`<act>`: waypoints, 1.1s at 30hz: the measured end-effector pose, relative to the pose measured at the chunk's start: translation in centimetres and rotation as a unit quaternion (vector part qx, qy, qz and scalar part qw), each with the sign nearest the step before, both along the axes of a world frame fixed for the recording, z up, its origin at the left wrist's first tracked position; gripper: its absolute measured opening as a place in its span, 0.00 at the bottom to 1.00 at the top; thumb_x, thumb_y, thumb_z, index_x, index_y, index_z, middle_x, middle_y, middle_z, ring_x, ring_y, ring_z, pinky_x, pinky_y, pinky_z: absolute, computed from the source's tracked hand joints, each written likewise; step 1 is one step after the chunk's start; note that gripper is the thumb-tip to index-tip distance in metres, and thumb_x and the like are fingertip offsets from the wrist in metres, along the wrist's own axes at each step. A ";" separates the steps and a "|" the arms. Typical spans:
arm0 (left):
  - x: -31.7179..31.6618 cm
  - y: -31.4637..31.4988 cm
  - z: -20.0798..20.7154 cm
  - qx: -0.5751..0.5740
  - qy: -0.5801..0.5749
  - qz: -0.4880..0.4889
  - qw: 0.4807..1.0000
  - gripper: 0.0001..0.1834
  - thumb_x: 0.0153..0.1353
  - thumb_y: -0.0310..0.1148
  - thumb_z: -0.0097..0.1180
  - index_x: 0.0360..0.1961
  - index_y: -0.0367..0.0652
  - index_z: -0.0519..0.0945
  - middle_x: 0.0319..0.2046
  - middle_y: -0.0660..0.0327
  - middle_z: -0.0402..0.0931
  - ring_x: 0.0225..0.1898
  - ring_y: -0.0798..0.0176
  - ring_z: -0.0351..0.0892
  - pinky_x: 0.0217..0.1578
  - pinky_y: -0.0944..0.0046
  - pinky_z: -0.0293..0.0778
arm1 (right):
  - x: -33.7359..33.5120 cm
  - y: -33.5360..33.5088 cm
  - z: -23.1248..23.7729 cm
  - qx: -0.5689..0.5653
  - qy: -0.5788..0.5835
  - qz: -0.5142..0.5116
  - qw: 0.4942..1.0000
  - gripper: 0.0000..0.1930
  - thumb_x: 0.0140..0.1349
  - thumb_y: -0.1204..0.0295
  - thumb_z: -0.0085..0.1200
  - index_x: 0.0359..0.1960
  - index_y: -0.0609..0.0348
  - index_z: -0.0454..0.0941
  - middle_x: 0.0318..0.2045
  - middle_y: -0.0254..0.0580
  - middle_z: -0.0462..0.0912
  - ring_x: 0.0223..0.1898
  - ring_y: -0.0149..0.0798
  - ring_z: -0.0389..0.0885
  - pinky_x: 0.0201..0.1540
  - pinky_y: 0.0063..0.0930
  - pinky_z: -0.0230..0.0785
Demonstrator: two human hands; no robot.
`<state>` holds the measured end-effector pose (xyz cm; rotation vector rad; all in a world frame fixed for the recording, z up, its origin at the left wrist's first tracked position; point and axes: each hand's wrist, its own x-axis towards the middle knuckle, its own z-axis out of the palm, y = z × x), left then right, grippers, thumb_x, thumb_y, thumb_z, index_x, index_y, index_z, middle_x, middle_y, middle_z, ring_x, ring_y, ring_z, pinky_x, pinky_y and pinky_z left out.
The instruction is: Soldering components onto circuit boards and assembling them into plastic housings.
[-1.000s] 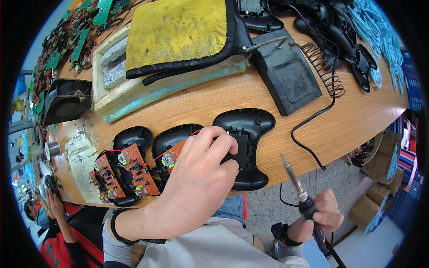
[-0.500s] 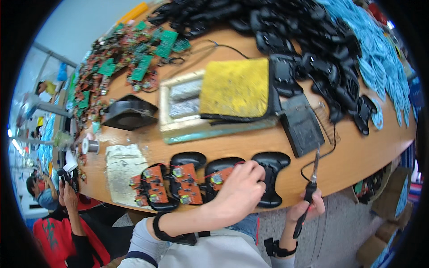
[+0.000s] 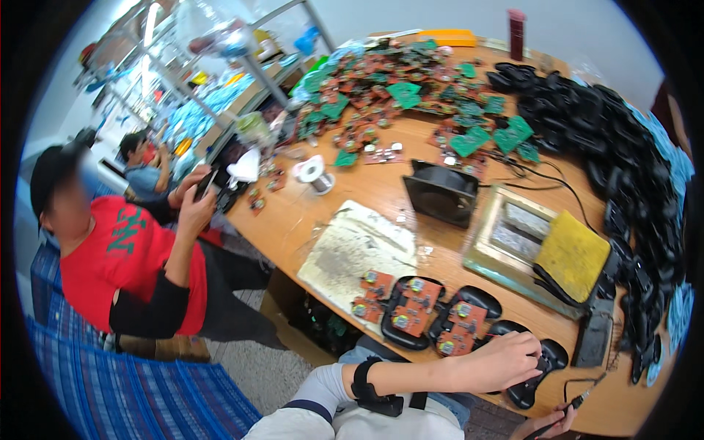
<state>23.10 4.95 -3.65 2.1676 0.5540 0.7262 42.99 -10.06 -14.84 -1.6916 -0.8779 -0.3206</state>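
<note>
My left hand (image 3: 513, 359) reaches over the row of black controller shells, its fingers pressed together above the right-hand shell (image 3: 526, 394). Whatever those fingers hold is hidden beneath them. Thin red wire shows beside the hand. My right hand (image 3: 555, 424), partly cut off at the lower edge, grips a soldering iron (image 3: 578, 402) by its black handle, apart from the shells. Orange-brown circuit boards lie on the shells to the left, among them one board (image 3: 462, 328) next to my left forearm and another board (image 3: 416, 302) farther left.
A stained white pad (image 3: 345, 253), a solder spool (image 3: 315, 176) and a black fan (image 3: 441, 192) stand leftward. Beyond the shells are a framed tray (image 3: 478, 246) with a yellow cloth (image 3: 573, 253), and piled circuit boards (image 3: 367, 95). Black controllers (image 3: 587, 125) line the right. A person in red (image 3: 132, 257) holds a phone.
The view has swung left, bringing the person in red more fully into sight. My right hand with the soldering iron now sits at the lower edge. My left hand stays over the shells.
</note>
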 end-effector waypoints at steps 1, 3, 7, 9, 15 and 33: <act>-0.7 -0.3 0.1 0.008 -0.003 0.030 1.000 0.11 0.53 0.33 0.56 0.30 0.35 0.72 0.40 0.54 0.68 0.45 0.53 0.68 0.44 0.58 0.67 | 0.2 -0.2 0.2 -0.016 -0.002 0.018 1.000 0.15 0.69 0.64 0.35 0.46 0.65 0.65 0.40 0.51 0.70 0.37 0.40 0.71 0.45 0.32 0.64; -3.1 -0.3 0.4 0.024 0.013 0.066 0.997 0.12 0.53 0.33 0.56 0.32 0.35 0.72 0.41 0.54 0.68 0.47 0.52 0.67 0.46 0.58 0.66 | 0.5 -0.4 0.3 -0.048 -0.016 0.042 0.998 0.15 0.69 0.64 0.35 0.45 0.65 0.65 0.39 0.50 0.70 0.37 0.40 0.71 0.45 0.32 0.64; -7.4 -0.3 1.3 0.094 0.059 0.158 0.981 0.17 0.52 0.35 0.57 0.41 0.38 0.73 0.46 0.53 0.67 0.54 0.50 0.63 0.51 0.56 0.64 | 1.2 -1.1 0.0 -0.101 -0.070 0.023 0.992 0.15 0.69 0.64 0.35 0.43 0.66 0.66 0.37 0.49 0.71 0.37 0.39 0.71 0.45 0.32 0.64; -10.4 -0.9 1.0 0.099 0.119 0.195 0.968 0.21 0.52 0.38 0.57 0.46 0.40 0.72 0.51 0.52 0.65 0.57 0.49 0.61 0.53 0.54 0.63 | 1.1 0.0 -0.4 -0.125 -0.092 0.027 0.988 0.16 0.69 0.63 0.36 0.42 0.66 0.67 0.36 0.48 0.71 0.36 0.39 0.71 0.45 0.31 0.64; -15.6 0.8 -0.5 0.132 0.212 0.212 0.945 0.43 0.45 0.60 0.57 0.59 0.48 0.64 0.59 0.49 0.56 0.63 0.42 0.48 0.59 0.43 0.49 | -0.3 2.3 1.9 -0.030 -0.147 0.093 0.984 0.09 0.66 0.68 0.41 0.39 0.63 0.65 0.34 0.48 0.72 0.39 0.42 0.71 0.47 0.36 0.63; -26.4 -4.2 -1.4 0.116 0.267 0.321 0.901 0.42 0.47 0.57 0.59 0.60 0.49 0.63 0.60 0.53 0.56 0.62 0.43 0.49 0.60 0.41 0.47 | -12.8 3.9 3.3 -0.140 -0.082 0.336 0.928 0.09 0.57 0.83 0.48 0.35 0.58 0.62 0.42 0.52 0.71 0.37 0.39 0.72 0.41 0.25 0.63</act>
